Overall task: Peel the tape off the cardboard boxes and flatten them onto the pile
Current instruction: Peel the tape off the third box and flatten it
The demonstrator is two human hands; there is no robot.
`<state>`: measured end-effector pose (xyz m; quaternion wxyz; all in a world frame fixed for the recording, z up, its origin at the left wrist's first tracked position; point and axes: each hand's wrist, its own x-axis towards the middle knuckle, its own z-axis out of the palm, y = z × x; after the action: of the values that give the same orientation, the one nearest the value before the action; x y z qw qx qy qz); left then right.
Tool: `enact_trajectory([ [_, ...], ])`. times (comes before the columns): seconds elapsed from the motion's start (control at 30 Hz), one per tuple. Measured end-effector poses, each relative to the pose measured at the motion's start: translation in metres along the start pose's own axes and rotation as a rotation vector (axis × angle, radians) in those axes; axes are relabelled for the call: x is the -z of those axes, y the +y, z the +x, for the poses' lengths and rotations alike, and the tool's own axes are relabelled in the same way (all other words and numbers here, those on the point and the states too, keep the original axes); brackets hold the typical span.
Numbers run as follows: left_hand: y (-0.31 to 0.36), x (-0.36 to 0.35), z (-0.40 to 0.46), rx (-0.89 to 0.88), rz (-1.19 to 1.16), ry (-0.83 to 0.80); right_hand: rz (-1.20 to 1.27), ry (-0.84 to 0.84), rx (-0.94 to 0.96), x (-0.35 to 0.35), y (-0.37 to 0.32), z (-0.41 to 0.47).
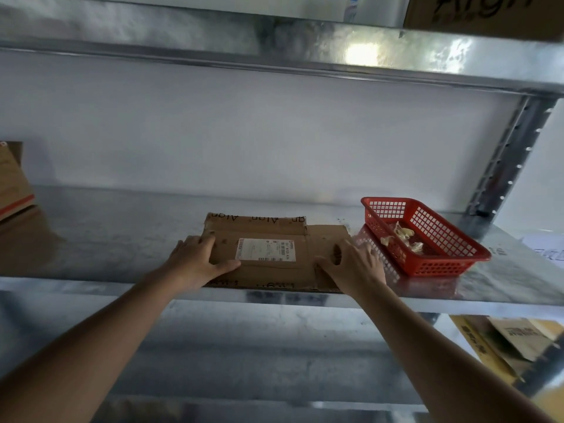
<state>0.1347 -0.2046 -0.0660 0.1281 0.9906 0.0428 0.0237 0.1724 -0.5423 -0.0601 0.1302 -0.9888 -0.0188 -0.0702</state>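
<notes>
Flattening step: flattened box (268, 251) on metal shelf (122, 239), beside red basket (427, 236). Left hand (195, 257) and right hand (351, 264) pressing it, fingers straight. Next, probably: squaring on pile

A galvanised metal shelf (122, 239) stands against a white wall (244, 141), light glaring off its upper beam (360, 53).

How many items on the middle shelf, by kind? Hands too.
Flattened cardboard box, under both hands: 1
Red plastic basket, with crumpled tape scraps inside: 1
Brown box at the left edge, partly out of view: 1
Hands: 2, left hand and right hand, both lying flat on the cardboard
Total: 5
</notes>
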Motion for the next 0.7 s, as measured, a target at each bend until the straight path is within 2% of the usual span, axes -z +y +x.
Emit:
enact_trajectory([
  [0.13, 0.001, 0.004, -0.006, -0.025, -0.098, 0.030, 0.165, 0.176, -0.063, 0.004, -0.003, -0.022],
  [0.33, 0.004, 0.005, -0.013, 0.030, -0.065, 0.062, 0.222, 0.372, -0.106, 0.005, 0.000, -0.055],
  [0.5, 0.016, 0.002, -0.046, -0.031, -0.344, 0.104, 0.250, 0.405, -0.092, 0.011, 0.018, -0.089],
  [0.7, 0.061, -0.018, -0.098, -0.139, -0.395, 0.244, 0.254, 0.440, -0.061, 0.021, 0.065, -0.138],
])
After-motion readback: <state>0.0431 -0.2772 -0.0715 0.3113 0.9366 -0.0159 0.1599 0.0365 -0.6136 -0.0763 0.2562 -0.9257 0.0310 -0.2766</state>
